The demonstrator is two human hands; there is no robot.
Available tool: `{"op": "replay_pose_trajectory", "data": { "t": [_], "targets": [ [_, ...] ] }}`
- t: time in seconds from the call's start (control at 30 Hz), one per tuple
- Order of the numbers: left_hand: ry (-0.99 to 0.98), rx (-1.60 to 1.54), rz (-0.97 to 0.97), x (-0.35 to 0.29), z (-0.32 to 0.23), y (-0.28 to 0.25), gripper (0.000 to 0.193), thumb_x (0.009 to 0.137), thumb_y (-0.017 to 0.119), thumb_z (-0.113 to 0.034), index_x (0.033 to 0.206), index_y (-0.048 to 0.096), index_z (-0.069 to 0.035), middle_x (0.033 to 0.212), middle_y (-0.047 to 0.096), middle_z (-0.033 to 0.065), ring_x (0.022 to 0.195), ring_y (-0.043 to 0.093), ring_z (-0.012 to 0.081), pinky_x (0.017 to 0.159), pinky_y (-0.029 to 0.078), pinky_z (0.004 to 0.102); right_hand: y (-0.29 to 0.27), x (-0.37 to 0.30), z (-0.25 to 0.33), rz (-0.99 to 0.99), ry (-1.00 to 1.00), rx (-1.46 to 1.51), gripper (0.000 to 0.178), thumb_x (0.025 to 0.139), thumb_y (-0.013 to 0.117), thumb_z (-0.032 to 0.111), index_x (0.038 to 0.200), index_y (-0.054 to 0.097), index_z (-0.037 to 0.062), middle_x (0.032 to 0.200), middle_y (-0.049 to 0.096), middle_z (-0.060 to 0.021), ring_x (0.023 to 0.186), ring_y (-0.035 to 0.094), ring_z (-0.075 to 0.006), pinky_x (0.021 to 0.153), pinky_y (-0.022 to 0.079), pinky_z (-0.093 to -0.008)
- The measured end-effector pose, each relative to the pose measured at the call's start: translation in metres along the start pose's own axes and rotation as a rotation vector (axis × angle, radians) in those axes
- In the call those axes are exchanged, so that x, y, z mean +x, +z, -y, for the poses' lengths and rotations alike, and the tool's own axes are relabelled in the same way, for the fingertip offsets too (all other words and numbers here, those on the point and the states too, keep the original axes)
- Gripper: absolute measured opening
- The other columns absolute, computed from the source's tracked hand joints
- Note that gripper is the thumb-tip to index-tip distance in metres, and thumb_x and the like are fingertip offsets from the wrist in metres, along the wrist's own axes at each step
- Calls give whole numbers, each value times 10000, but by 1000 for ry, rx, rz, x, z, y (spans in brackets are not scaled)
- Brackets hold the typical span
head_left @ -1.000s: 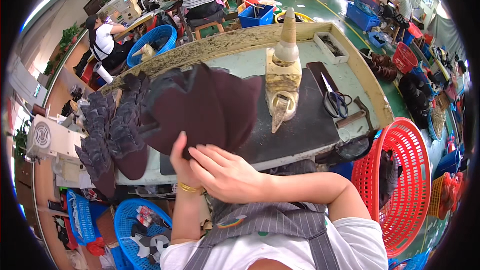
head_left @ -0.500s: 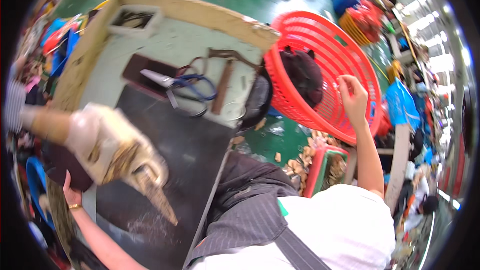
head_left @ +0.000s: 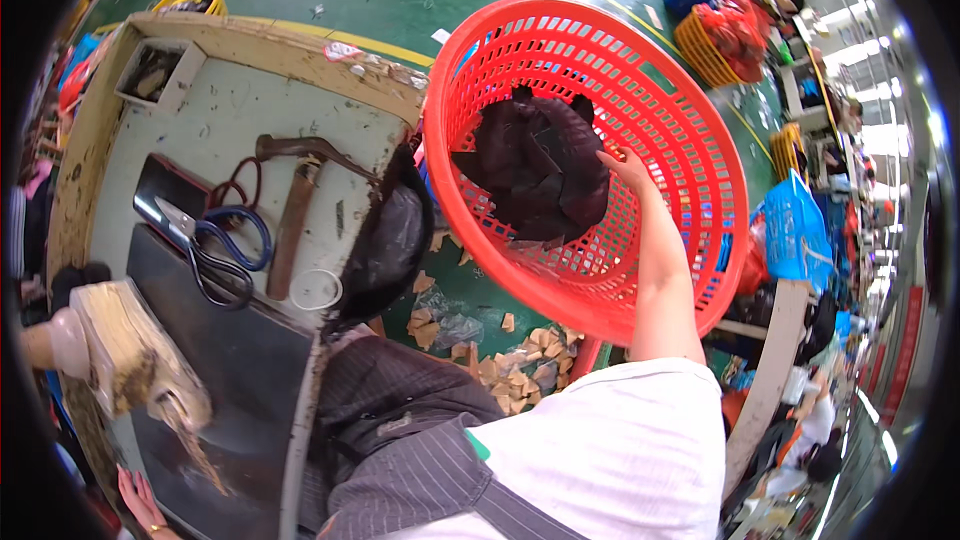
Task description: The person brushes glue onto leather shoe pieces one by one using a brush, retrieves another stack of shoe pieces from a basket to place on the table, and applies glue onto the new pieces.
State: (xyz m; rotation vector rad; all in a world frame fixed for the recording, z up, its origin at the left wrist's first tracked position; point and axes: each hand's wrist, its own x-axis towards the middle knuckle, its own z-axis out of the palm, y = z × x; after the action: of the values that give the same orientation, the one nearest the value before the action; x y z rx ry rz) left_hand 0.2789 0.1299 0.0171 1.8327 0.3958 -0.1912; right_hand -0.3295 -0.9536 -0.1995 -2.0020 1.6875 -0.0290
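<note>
My right hand [head_left: 632, 174] reaches into a red plastic basket [head_left: 690, 140] at the right of the workbench. Its fingers are stretched out and partly apart, touching the right edge of a heap of dark brown leather-like pieces [head_left: 545, 165]. Whether a single piece is between the fingertips is hard to see. Down at the lower left, my left hand [head_left: 140, 500] lies with fingers spread by the bench's near left edge, nothing visible in it. Beside it, a cream machine arm [head_left: 130, 350] with a worn, pointed tip hangs over a black work surface [head_left: 230, 410].
On the bench [head_left: 220, 105] lie blue-handled scissors [head_left: 220, 250], a hammer [head_left: 295, 210], a clear ring-shaped lid [head_left: 316, 289] and a small white tray [head_left: 160, 72]. A black bag [head_left: 390, 240] hangs at the bench's right side. Tan scraps [head_left: 525, 365] litter the green floor.
My right hand has lowered from above the basket to the dark pieces. My left hand, earlier at a dark piece beside the machine, is now apart from it and lower. The view has swung right.
</note>
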Motion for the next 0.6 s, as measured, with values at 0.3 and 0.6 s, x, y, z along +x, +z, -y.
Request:
{"op": "replay_pose_trajectory", "data": {
  "t": [0.3, 0.6],
  "targets": [
    [-174, 171, -341, -266, -40, 98, 680, 977, 501, -421, 1504, 286, -48, 1576, 249, 136, 1455, 206, 321, 1210, 144, 432, 25, 13, -23, 260, 529, 542, 1104, 641, 741, 718, 1484, 350, 121, 1403, 481, -93, 1283, 452, -201, 1040, 344, -421],
    [-192, 168, -354, -273, -54, 128, 636, 982, 509, -357, 1496, 306, -43, 1551, 296, 154, 1413, 298, 342, 1182, 254, 421, 37, -9, -23, 395, 253, 974, 798, 761, 822, 389, 1383, 417, 96, 1337, 543, -105, 1256, 502, -247, 910, 485, -481]
  ]
}}
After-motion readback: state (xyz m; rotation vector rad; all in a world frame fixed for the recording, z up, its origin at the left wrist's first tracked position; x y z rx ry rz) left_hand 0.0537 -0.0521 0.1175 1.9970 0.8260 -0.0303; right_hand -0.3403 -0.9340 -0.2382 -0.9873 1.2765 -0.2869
